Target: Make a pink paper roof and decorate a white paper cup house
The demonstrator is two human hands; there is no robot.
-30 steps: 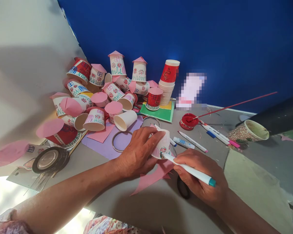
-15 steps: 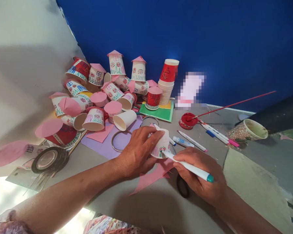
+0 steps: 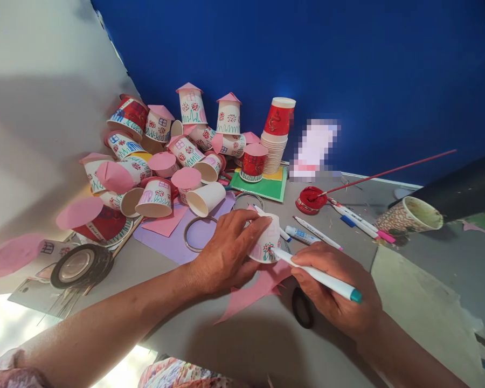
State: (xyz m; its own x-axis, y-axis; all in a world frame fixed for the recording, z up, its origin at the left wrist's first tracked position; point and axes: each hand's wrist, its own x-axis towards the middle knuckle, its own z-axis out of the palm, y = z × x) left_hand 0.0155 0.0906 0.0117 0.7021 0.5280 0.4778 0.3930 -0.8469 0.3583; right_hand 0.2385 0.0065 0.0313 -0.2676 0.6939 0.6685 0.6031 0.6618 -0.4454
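My left hand [image 3: 226, 250] grips a small white paper cup [image 3: 267, 241] turned upside down on the grey table [image 3: 246, 334]; the cup carries red flower marks and a pink patch. My right hand [image 3: 335, 291] holds a white marker with a teal end [image 3: 319, 276], its tip touching the cup's lower side. A pink paper scrap [image 3: 253, 293] lies under both hands. A black ring-shaped object [image 3: 303, 308] lies partly hidden beneath my right hand.
A heap of decorated cups with pink paper roofs [image 3: 165, 156] fills the back left. Behind stand a stack of red cups [image 3: 278, 134], green card [image 3: 262, 186], a red paint lid [image 3: 311, 199] with a long stick, loose markers [image 3: 319, 233], a tape roll [image 3: 81, 264], a dirty cup [image 3: 412, 215].
The marker tip has shifted slightly along the cup's lower side and my right hand has moved a little right. My left hand keeps its hold on the cup.
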